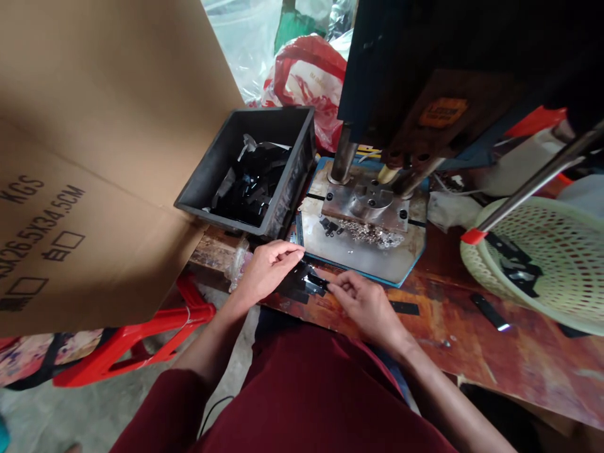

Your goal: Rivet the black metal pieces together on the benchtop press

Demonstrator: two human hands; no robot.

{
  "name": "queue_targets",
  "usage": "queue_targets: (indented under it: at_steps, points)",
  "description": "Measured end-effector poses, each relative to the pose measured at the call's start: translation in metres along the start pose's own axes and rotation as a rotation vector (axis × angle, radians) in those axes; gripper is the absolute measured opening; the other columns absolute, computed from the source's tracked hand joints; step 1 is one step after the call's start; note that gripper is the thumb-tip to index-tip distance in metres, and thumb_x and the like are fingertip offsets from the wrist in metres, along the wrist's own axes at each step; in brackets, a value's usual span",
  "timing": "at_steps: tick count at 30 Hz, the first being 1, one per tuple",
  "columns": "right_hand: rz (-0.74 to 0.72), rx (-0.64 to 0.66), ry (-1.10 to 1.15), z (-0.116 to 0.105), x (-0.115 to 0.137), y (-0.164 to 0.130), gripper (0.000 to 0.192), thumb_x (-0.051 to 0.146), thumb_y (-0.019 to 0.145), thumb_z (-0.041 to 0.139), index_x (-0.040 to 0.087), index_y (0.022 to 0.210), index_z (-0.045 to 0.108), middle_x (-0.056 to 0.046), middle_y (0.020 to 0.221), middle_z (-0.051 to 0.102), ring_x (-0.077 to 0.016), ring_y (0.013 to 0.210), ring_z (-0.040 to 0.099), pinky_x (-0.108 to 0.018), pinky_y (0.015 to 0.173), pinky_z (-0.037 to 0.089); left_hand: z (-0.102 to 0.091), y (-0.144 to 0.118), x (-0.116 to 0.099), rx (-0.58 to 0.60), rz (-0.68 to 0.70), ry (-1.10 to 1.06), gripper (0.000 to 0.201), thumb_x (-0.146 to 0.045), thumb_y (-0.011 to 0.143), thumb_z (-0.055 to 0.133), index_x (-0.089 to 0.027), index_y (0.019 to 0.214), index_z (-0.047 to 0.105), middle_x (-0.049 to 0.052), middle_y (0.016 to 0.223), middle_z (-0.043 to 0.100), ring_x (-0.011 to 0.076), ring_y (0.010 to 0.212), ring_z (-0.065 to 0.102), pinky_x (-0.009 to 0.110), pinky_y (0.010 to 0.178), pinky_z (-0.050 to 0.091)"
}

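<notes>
My right hand [365,305] has thumb and fingertips closed on the end of a small glossy black strip [319,281], just in front of the press base. My left hand [271,269] is closed in a pinch close to the base's front left corner; whatever lies between its fingertips is too small to make out. Below and between both hands, several dark flat pieces [295,290] lie at the wooden table's edge. On the metal press base [325,248] are a few small black parts [330,227] and a heap of tiny silvery bits [370,233].
The blue press [401,82] stands over its base. A grey bin [287,201] of black scraps is at left, beside a large cardboard box [117,126]. To the right are a pale green basket [576,251], a red-collared metal lever [523,192] and a black strip [491,313].
</notes>
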State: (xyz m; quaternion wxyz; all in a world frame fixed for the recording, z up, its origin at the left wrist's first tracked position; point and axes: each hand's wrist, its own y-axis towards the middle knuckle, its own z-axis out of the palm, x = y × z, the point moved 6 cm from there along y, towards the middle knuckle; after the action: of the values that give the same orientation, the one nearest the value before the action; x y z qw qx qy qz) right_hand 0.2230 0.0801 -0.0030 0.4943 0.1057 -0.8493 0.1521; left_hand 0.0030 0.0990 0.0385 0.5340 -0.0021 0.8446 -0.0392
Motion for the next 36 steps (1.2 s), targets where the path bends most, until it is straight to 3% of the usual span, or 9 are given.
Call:
queue_targets:
  at_steps: [4,9,16,25,27,30,32,34,36]
  points:
    - [0.317,0.155,0.485,-0.014,-0.003,-0.006,0.045,0.064,0.086,0.075,0.021,0.086,0.062,0.003,0.053,0.062,-0.0069,0.038,0.040,-0.021,0.039,0.023,0.021,-0.004,-0.014,0.212,-0.116,-0.136,0.029,-0.041,0.097,0.065,-0.021,0.111,0.079,0.004,0.096,0.078,0.0145,0.075,0.067,0.026,0.069,0.051]
    - [0.419,0.148,0.785,-0.032,0.003,-0.004,0.051,0.061,0.072,0.088,0.016,0.082,0.065,-0.002,0.069,0.071,-0.0046,0.041,0.050,-0.016,0.035,0.024,0.044,-0.004,-0.019,0.294,-0.320,-0.386,0.028,-0.042,0.085,0.076,-0.015,0.080,0.073,0.001,0.073,0.069,0.0073,0.055,0.054,0.020,0.051,0.035]
    - [0.336,-0.021,0.798,-0.053,-0.003,-0.005,0.050,0.060,0.081,0.081,0.015,0.097,0.069,-0.007,0.078,0.076,-0.0078,0.044,0.059,-0.016,0.033,0.031,0.057,0.002,-0.011,0.196,-0.434,-0.612,0.032,-0.041,0.072,0.084,-0.013,0.072,0.070,0.003,0.067,0.066,0.0057,0.048,0.050,0.019,0.041,0.021]
    - [0.265,-0.014,0.683,-0.051,-0.002,-0.005,0.049,0.063,0.086,0.074,0.016,0.101,0.069,-0.008,0.086,0.079,-0.0082,0.043,0.058,-0.018,0.034,0.031,0.059,0.005,-0.011,0.168,-0.442,-0.668,0.032,-0.039,0.069,0.087,-0.012,0.073,0.072,0.004,0.067,0.068,0.0056,0.046,0.051,0.018,0.039,0.022]
    - [0.205,-0.021,0.586,-0.051,0.002,-0.004,0.044,0.060,0.088,0.074,0.018,0.102,0.070,-0.005,0.077,0.077,-0.0084,0.041,0.055,-0.020,0.035,0.034,0.060,0.006,-0.013,0.178,-0.420,-0.674,0.032,-0.040,0.070,0.088,-0.012,0.074,0.072,0.005,0.067,0.069,0.0058,0.046,0.052,0.018,0.039,0.024]
    - [-0.053,-0.222,0.282,-0.065,0.014,-0.003,0.025,0.045,0.094,0.072,0.022,0.103,0.075,-0.002,0.072,0.076,-0.0129,0.052,0.064,-0.026,0.050,0.052,0.061,0.010,-0.020,0.208,-0.371,-0.695,0.037,-0.046,0.075,0.087,-0.011,0.078,0.075,0.007,0.073,0.073,0.0062,0.049,0.055,0.017,0.041,0.031]
    - [-0.299,-0.364,0.064,-0.076,0.027,-0.006,0.014,0.033,0.097,0.069,0.024,0.103,0.078,-0.004,0.086,0.081,-0.0179,0.075,0.076,-0.033,0.071,0.062,0.061,0.015,-0.025,0.221,-0.344,-0.705,0.038,-0.046,0.077,0.086,-0.011,0.085,0.077,0.009,0.079,0.076,0.0077,0.053,0.060,0.018,0.044,0.038]
    - [-0.491,-0.399,-0.078,-0.082,0.037,-0.007,0.015,0.024,0.099,0.066,0.026,0.105,0.079,-0.006,0.107,0.082,-0.0214,0.098,0.078,-0.038,0.088,0.063,0.059,0.022,-0.029,0.207,-0.326,-0.689,0.035,-0.039,0.075,0.088,-0.010,0.093,0.079,0.009,0.076,0.076,0.0096,0.056,0.063,0.019,0.049,0.044]
    - [-0.544,-0.392,-0.145,-0.088,0.039,-0.005,0.020,0.022,0.100,0.064,0.025,0.115,0.078,-0.008,0.120,0.079,-0.0211,0.101,0.077,-0.038,0.088,0.064,0.055,0.031,-0.032,0.160,-0.296,-0.659,0.032,-0.031,0.072,0.087,-0.010,0.096,0.079,0.006,0.069,0.074,0.0112,0.056,0.065,0.020,0.052,0.048]
